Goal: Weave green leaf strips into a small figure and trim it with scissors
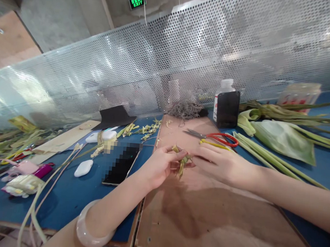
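Over the wooden board, my left hand [163,163] pinches a small twisted piece of yellow-green plant leaf [181,168]. A bracelet circles that wrist. My right hand [220,160] meets it from the other side, its fingertips closed at the leaf piece and partly hidden behind one another. Just beyond the right hand lie red-handled scissors [219,138], blades pointing left. A yellow-handled tool [213,143] rests beside them, partly covered by the right hand.
Left on the blue table are a phone [123,165], a white earphone case [83,168] and cables. Leaf scraps [151,129] and grey string [184,110] lie farther back. A bottle [226,84] stands behind a black rectangular object [227,109]. Long green stalks [276,159] lie right.
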The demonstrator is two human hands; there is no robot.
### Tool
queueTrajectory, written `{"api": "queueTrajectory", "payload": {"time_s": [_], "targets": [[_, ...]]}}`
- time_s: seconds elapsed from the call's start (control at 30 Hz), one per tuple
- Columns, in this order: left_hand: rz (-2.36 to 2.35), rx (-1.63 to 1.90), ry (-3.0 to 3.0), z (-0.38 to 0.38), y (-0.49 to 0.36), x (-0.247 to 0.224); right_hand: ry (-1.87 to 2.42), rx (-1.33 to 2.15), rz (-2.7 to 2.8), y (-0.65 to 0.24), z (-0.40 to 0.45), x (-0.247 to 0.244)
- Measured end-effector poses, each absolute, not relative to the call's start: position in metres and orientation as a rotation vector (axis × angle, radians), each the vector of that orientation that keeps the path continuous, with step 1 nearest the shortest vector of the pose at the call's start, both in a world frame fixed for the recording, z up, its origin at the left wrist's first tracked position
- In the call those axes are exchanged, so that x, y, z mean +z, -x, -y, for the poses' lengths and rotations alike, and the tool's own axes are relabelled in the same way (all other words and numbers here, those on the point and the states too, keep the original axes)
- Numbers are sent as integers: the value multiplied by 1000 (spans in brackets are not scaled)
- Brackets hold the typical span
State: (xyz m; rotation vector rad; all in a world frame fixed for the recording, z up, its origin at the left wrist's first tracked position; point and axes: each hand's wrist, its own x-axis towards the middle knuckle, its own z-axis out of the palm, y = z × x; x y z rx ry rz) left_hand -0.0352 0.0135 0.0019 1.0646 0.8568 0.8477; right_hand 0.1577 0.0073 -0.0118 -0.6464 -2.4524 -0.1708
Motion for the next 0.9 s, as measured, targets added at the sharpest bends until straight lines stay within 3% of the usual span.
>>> {"api": "queueTrajectory", "payload": {"time_s": [0.57, 0.9], "targets": [[-860, 976, -1181, -7, 32, 6, 665, -179, 2342, -156, -13, -19], [-977, 1102, -1391, -5, 26, 5, 666, -455, 2327, -151, -10, -18]]}}
